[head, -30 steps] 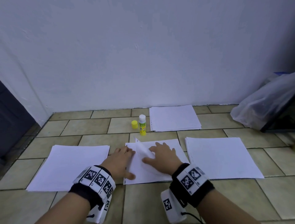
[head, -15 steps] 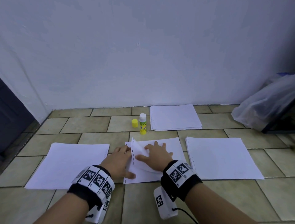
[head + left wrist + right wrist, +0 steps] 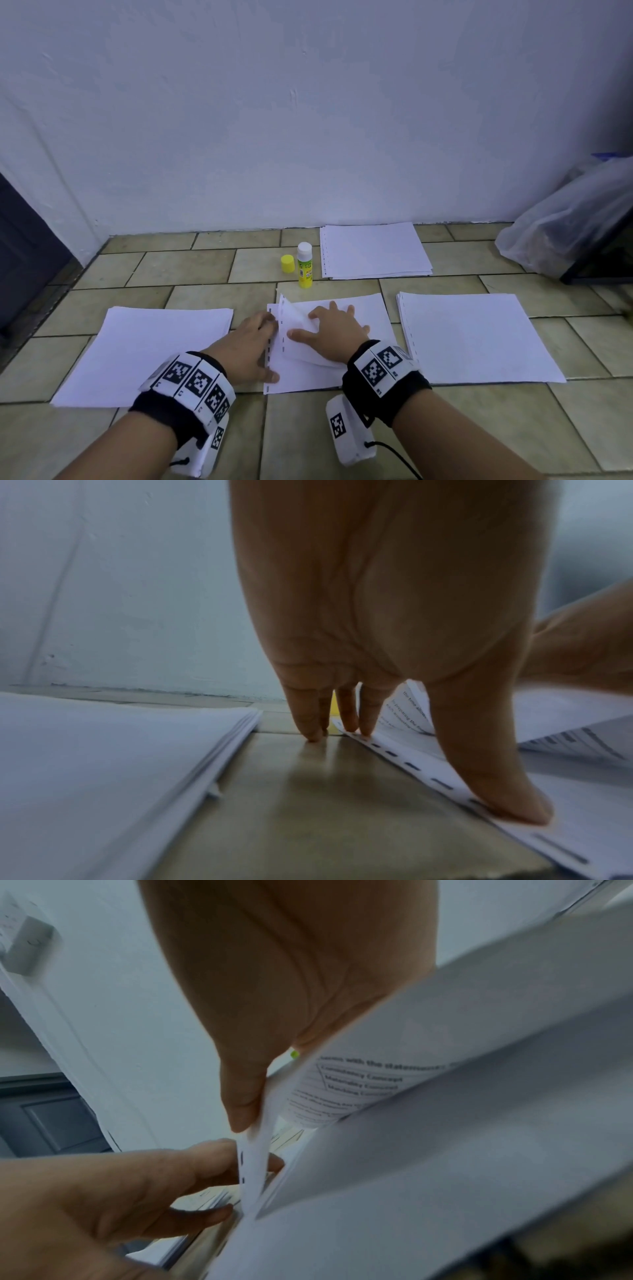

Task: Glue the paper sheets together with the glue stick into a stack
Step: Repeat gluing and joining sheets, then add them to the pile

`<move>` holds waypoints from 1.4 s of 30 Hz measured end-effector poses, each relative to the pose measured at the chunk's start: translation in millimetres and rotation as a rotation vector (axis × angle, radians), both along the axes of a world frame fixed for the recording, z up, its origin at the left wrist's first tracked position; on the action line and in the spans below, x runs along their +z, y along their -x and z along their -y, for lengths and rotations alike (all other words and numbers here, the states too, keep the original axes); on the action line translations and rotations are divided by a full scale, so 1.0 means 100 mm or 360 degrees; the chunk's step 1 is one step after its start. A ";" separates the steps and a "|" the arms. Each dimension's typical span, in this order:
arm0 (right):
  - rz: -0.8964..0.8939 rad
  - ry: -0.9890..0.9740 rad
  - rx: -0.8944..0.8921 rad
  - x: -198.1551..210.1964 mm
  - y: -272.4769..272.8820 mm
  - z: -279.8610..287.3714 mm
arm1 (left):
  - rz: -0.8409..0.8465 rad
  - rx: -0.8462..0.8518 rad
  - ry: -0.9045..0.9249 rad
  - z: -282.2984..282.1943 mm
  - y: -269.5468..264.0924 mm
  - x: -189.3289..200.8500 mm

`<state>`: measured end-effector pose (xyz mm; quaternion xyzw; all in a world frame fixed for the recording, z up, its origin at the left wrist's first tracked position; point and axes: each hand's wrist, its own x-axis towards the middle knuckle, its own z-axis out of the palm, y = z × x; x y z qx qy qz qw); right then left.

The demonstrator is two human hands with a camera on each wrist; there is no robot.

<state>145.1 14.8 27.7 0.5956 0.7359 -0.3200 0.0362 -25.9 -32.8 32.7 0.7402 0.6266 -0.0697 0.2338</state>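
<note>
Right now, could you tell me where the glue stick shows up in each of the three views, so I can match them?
Head: the glue stick stands upright on the tiled floor, uncapped, beyond the middle paper stack.
Left wrist: only a yellow sliver between the fingers.
Right wrist: a small green-yellow speck beside the lifted sheet.
Shared landmark: the punched edge of that lifted sheet.

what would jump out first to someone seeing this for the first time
Two hands at the middle white paper stack: the right hand peels up its punched top sheet while the left hand pins the stack's left edge. Behind it, an uncapped yellow glue stick stands on the tan tiled floor, its yellow cap just left of it.
</note>
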 end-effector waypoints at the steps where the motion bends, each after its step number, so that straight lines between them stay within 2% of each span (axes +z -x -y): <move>1: -0.0022 -0.0006 -0.0013 -0.01 0.00 0.00 | 0.0001 0.0018 0.0001 0.00 0.00 0.00; 6: -0.0183 -0.0069 -0.0065 -0.02 -0.01 -0.01 | -0.0045 0.0029 -0.0027 0.04 -0.02 -0.02; 11: -0.0002 -0.0047 -0.0031 -0.02 0.04 0.02 | -0.0030 0.0073 0.0033 0.07 -0.02 -0.05; 22: 0.0123 -0.0044 0.0048 -0.01 0.05 0.10 | -0.0031 0.0080 0.0129 0.05 0.00 -0.07; 42: 0.0189 0.0023 0.0118 0.03 0.06 0.08 | -0.0048 0.0047 0.0103 0.05 0.01 -0.09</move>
